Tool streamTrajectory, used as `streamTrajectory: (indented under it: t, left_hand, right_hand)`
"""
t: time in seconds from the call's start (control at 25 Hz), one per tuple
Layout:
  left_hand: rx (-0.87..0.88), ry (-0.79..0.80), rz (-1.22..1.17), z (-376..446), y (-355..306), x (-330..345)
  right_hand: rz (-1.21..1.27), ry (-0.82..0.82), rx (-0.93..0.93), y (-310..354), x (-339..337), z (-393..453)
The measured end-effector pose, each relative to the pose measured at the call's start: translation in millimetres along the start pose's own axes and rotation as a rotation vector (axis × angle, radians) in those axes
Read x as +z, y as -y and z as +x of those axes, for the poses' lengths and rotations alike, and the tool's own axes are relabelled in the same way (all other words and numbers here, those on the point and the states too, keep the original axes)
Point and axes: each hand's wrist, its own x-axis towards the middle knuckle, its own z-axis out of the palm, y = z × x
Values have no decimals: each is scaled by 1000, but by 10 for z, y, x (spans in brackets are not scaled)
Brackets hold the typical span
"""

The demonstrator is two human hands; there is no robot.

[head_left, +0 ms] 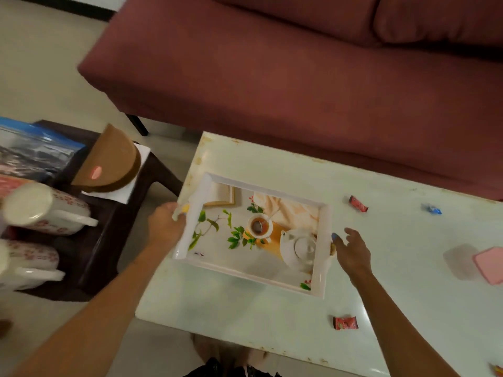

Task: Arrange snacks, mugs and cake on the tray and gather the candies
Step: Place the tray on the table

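Tray: resting on pale table, bearing nothing yet. Left hand is gripping its left rim, fingers curled; right hand is hovering at the right rim, fingers spread, holding nothing. Step: positioning. Waiting: 2 mugs, half cake on side table; 3 candies scattered. Next likely calls for fetching mugs.

Maroon sofa behind pale table

White rectangular printed tray on pale glossy table, between left hand on its left rim and right hand at its right rim. Three wrapped candies: two beyond right hand, one nearer. Half-round brown cake, two white patterned mugs on dark side table left of left hand.
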Motion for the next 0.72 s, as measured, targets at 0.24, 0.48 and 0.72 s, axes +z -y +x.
streamTrajectory:
  t: [0.24, 0.48, 0.72]
  left_hand:
    - [70, -99, -267, -927, -298, -679]
    - [-16, -259, -530, -1408, -8, -1347]
    - [-117, -429, -771, -1417, 509, -2125]
  right_hand:
    - [-1, 117, -248, 932, -203, -737]
    - [-19, 275, -457, 1680, 153, -1367]
    - [-62, 454, -593, 2495, 989, -1828]
